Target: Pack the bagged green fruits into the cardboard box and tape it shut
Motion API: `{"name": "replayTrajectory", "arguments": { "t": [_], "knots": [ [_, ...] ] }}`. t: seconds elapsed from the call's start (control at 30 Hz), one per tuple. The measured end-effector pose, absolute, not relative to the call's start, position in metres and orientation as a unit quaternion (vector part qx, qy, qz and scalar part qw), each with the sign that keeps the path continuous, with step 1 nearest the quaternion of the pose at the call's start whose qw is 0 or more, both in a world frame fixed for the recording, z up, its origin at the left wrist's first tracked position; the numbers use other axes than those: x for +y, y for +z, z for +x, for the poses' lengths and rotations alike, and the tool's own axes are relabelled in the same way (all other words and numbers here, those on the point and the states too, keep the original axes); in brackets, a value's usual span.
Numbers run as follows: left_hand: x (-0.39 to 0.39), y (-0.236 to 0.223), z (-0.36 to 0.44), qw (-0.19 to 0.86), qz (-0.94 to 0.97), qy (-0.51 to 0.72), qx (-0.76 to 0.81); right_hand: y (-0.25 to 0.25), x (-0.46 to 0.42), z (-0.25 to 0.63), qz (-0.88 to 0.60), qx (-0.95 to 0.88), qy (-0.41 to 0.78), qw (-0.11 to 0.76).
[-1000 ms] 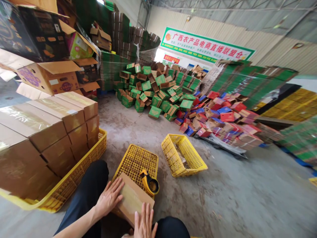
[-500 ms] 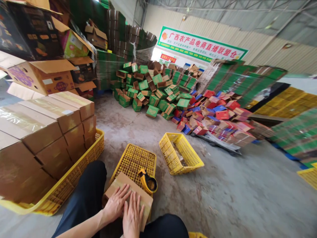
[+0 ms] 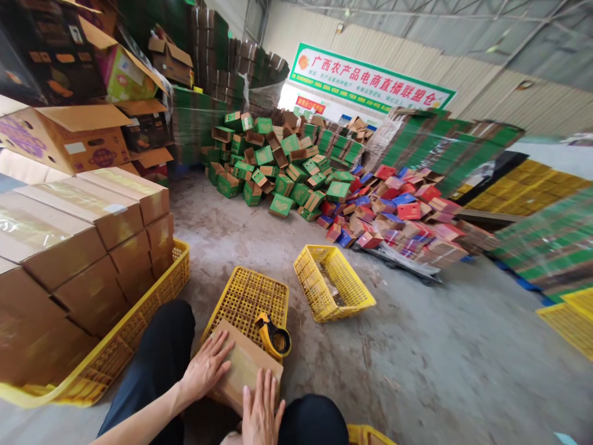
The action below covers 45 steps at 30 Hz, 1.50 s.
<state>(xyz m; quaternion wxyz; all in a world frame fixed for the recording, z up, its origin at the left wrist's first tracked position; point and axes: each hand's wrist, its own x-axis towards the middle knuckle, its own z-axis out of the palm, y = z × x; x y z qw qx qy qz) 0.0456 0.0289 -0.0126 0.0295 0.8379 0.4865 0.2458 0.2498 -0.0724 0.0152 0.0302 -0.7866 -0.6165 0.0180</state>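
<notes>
A brown cardboard box [image 3: 245,358] with a strip of tape across its top rests on an upturned yellow plastic crate [image 3: 252,296] between my knees. My left hand [image 3: 207,364] lies flat with spread fingers on the box's left edge. On the near right part of the top, my right hand [image 3: 262,408] also lies with its fingers stretched out. Neither hand grips anything. A yellow and black tape dispenser [image 3: 274,337] sits on the crate, just beyond the box's right far edge.
To the left, a large yellow crate [image 3: 139,324] holds stacked taped cardboard boxes [image 3: 99,266]. Another yellow crate [image 3: 333,284] stands on the floor ahead, with some material inside. Green boxes [image 3: 282,204] and red and blue boxes [image 3: 398,216] are heaped farther off.
My hands have moved apart on the box top: the left toward its left edge, the right toward its near right side. The view has shifted slightly.
</notes>
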Motion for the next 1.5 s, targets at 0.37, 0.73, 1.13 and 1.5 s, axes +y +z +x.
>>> {"name": "replayTrajectory", "arguments": {
  "t": [0.37,0.73,1.13,1.5],
  "knots": [
    [0.016,-0.01,0.074,0.015,0.874,0.24,0.423,0.003,-0.044,0.208,-0.735,-0.673,0.026,0.078],
    [0.029,-0.013,0.032,-0.017,0.844,0.227,0.486,-0.023,-0.066,0.254,-0.761,-0.639,-0.039,0.104],
    [-0.017,-0.015,0.028,-0.049,0.815,0.267,0.512,-0.08,-0.084,0.273,-0.768,-0.593,-0.093,0.224],
    [-0.038,-0.011,0.038,-0.083,0.868,0.265,0.411,-0.008,-0.092,0.203,-0.758,-0.635,-0.053,0.139]
  ]
}}
